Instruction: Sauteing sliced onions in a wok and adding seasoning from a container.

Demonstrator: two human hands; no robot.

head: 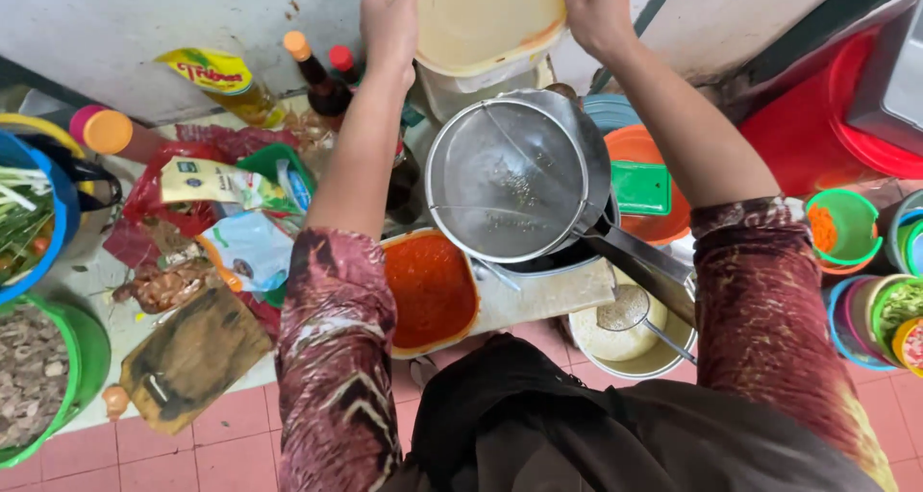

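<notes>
- Your left hand [389, 16] was closed around the left rim of a pale cream plastic tub [486, 16], fingers curled over its edge near the top of the view.
- Your right hand [598, 10] gripped the tub's right rim in the same way, so both hands held it up against the white wall [115, 21], tilted toward you.
- An orange-red stain ran along the tub's lower edge, and a second pale container sat just beneath it.
- Directly below the tub lay a round metal mesh strainer [508, 180], resting over a dark pan [567, 257] whose long handle ran down toward your right sleeve.
- Just beside the strainer, between your forearms, stood a rectangular container of red chilli sauce [430, 288] on a pale board [553, 295].
- Below the pan handle, a metal bowl of white grains [625, 336] held a small ladle.
- Near your left arm stood dark glass bottles with orange and red caps [322, 79] and a yellow-labelled bottle of oil [226, 84] lying on its side.
- Further left were crumpled food packets [226, 213], a worn wooden chopping board [192, 357] and green and blue plastic buckets [72, 357].
- To your right sat an orange plastic bowl with a green lid [646, 184] and several small coloured cups of garnish [844, 228].
</notes>
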